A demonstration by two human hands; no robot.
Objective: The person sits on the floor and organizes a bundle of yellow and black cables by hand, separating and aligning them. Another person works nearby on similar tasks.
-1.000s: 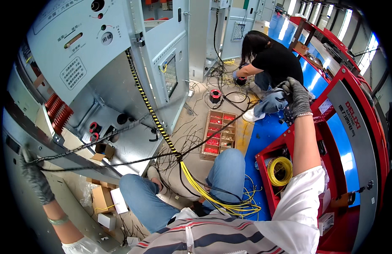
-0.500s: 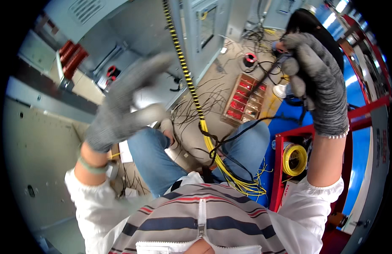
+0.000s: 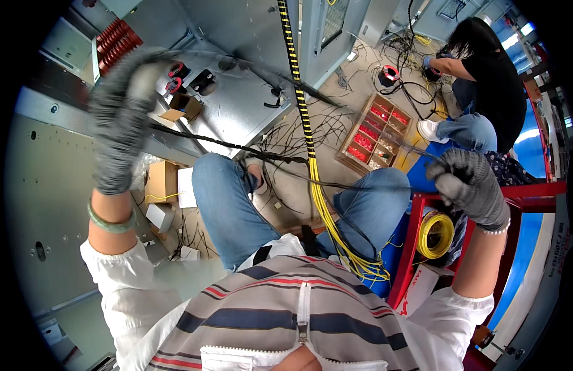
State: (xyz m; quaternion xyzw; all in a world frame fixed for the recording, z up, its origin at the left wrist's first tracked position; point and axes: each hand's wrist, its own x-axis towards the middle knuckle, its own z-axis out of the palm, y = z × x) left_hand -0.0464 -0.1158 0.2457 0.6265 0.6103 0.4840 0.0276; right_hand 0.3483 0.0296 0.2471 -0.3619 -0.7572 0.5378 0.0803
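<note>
A bundle of yellow wires [image 3: 320, 201] runs down between my knees, its upper length wound with black spiral cable wrap [image 3: 292, 59] so that yellow shows between the turns. Loose black wrap [image 3: 228, 144] stretches from the bundle toward my left hand [image 3: 120, 117], gloved in grey and raised at the left with fingers curled round it. At the right, my gloved right hand [image 3: 472, 187] is closed on another stretch of the black wrap. A blurred length also arcs above the bundle between the hands. The exact grip of the left fingers is smeared by motion.
A wooden compartment box [image 3: 374, 135] with red and pale small parts lies on the floor ahead. A co-worker [image 3: 494, 80] crouches at the far right. Grey cabinet panels [image 3: 57, 216] stand left. A yellow wire coil [image 3: 435, 235] sits in a red frame [image 3: 411, 247] by my right.
My left hand has moved outward to the left and closed, pulling black wrap with it. My right hand has come lower and nearer. The view has shifted, showing more of the co-worker.
</note>
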